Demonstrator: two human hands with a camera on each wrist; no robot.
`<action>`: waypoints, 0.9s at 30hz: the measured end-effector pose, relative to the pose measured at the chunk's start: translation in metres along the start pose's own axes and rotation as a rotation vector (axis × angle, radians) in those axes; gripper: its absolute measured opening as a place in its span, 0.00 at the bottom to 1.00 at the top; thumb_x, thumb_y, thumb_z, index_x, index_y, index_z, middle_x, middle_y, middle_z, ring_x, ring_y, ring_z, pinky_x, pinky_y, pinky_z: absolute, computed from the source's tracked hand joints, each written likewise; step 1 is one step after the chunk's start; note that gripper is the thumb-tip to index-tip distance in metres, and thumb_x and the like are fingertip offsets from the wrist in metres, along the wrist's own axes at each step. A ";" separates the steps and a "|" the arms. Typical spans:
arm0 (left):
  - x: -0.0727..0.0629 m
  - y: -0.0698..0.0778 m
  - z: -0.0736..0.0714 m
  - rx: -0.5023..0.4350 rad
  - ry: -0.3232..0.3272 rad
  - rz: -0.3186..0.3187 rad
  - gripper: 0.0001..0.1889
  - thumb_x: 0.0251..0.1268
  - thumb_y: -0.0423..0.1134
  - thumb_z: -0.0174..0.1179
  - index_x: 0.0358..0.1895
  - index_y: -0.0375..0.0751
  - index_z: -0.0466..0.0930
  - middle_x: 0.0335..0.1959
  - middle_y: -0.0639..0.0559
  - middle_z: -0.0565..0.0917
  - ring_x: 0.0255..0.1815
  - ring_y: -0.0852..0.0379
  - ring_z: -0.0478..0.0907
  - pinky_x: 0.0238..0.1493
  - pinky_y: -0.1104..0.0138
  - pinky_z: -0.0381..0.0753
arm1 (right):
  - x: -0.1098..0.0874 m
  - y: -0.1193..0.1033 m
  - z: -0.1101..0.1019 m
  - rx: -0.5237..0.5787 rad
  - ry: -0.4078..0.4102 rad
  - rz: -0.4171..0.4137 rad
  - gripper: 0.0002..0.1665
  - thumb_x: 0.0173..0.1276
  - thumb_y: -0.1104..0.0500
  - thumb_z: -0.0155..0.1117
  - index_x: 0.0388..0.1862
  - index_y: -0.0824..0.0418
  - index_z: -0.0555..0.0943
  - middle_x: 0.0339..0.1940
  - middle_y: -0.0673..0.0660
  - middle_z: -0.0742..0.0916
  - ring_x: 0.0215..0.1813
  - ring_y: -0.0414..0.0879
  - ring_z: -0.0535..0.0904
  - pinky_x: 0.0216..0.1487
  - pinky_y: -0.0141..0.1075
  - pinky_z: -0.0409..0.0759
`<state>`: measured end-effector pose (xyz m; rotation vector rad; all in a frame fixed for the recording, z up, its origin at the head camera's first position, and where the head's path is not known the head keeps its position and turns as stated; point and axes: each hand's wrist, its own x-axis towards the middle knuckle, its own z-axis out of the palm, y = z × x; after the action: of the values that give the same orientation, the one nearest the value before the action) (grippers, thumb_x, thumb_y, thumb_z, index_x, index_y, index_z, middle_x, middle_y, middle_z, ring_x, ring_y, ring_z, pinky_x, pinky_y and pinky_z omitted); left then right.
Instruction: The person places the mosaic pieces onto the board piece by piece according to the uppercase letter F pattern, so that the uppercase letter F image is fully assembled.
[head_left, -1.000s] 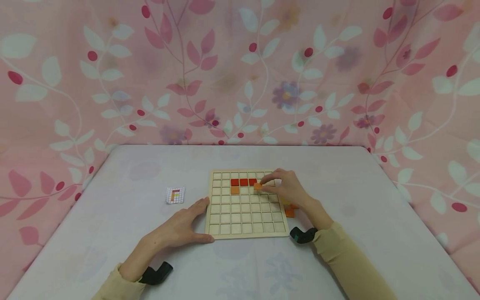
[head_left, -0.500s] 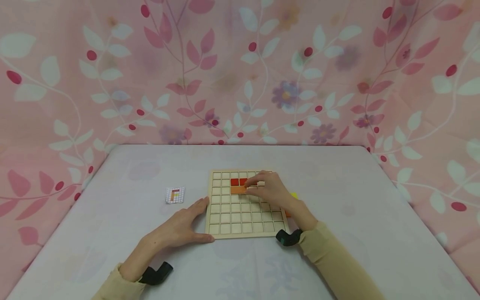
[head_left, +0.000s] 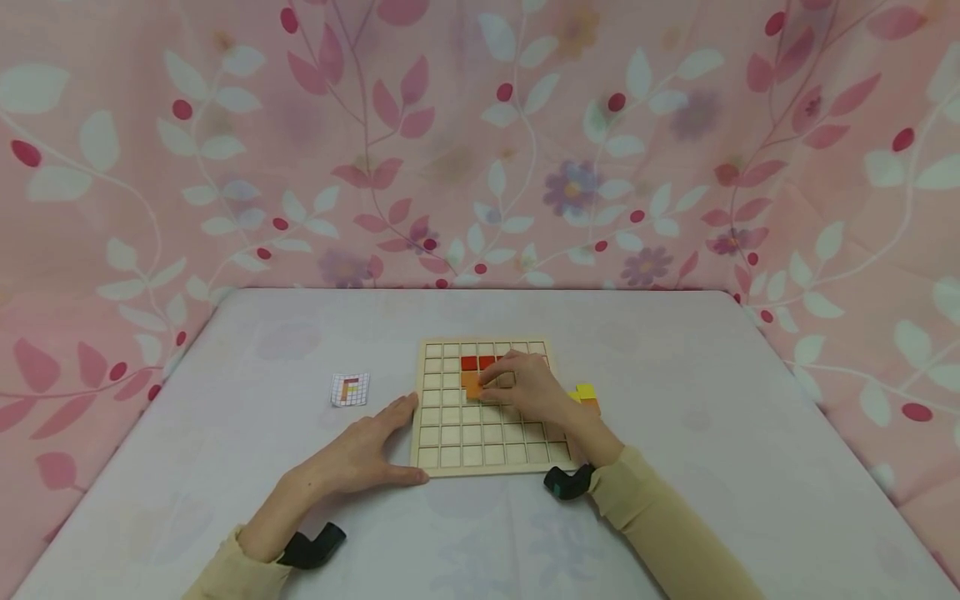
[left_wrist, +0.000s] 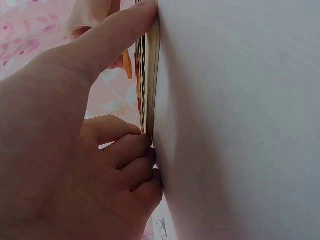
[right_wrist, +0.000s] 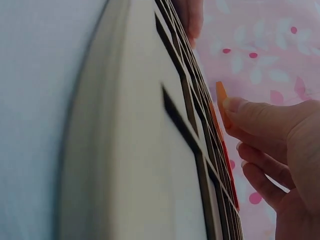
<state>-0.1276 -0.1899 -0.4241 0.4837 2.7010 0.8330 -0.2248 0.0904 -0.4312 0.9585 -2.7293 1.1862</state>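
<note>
My right hand pinches an orange square tile between thumb and fingertips, tilted just above the grid board. In the head view it hovers by the near edge of another orange tile set in a cell. Red tiles lie in the row behind, the rightmost partly covered by my fingers. My left hand rests at the board's left side, fingertips touching that edge and thumb at the near left corner. The left wrist view shows those fingers bent against the board's rim.
A small paper card printed with a coloured grid pattern lies left of the board. Right of the board, partly behind my right forearm, are a yellow tile and an orange tile. A pink floral cloth hangs behind the white table.
My right hand has carried the orange tile leftward across the board, then slightly nearer, beside the placed orange tile. The loose tiles at right show more. My left hand stays put.
</note>
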 end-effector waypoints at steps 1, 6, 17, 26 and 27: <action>0.000 0.000 0.000 -0.003 -0.002 0.001 0.61 0.48 0.64 0.74 0.80 0.40 0.50 0.81 0.44 0.54 0.81 0.44 0.50 0.77 0.47 0.56 | 0.000 0.000 0.001 0.001 -0.005 0.008 0.10 0.58 0.55 0.78 0.39 0.56 0.90 0.37 0.49 0.88 0.45 0.47 0.79 0.48 0.41 0.78; 0.000 0.001 0.000 -0.006 -0.005 0.002 0.61 0.48 0.63 0.74 0.80 0.40 0.50 0.81 0.44 0.54 0.81 0.44 0.50 0.77 0.47 0.56 | 0.000 -0.001 0.005 -0.014 0.008 0.008 0.11 0.57 0.56 0.79 0.39 0.56 0.90 0.37 0.49 0.89 0.44 0.46 0.80 0.49 0.43 0.79; 0.000 0.000 -0.001 0.000 -0.002 0.006 0.61 0.49 0.64 0.73 0.80 0.40 0.50 0.81 0.44 0.54 0.81 0.44 0.50 0.77 0.47 0.57 | -0.001 0.002 0.012 -0.073 0.041 -0.092 0.11 0.57 0.55 0.79 0.39 0.55 0.90 0.34 0.44 0.90 0.40 0.42 0.79 0.48 0.38 0.74; 0.000 0.000 0.000 0.003 0.002 -0.002 0.61 0.48 0.65 0.73 0.80 0.41 0.50 0.81 0.45 0.55 0.81 0.45 0.51 0.77 0.47 0.57 | 0.000 0.005 0.014 -0.088 0.057 -0.113 0.11 0.56 0.56 0.80 0.38 0.55 0.90 0.33 0.45 0.89 0.40 0.40 0.79 0.46 0.37 0.73; 0.000 0.000 0.000 0.003 0.002 -0.003 0.61 0.48 0.65 0.73 0.80 0.41 0.50 0.81 0.45 0.55 0.81 0.45 0.51 0.77 0.47 0.57 | 0.000 0.005 0.014 -0.090 0.058 -0.114 0.12 0.56 0.56 0.80 0.38 0.55 0.90 0.33 0.45 0.89 0.40 0.40 0.79 0.46 0.37 0.73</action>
<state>-0.1281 -0.1902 -0.4243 0.4798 2.7046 0.8287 -0.2246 0.0835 -0.4446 1.0355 -2.6198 1.0463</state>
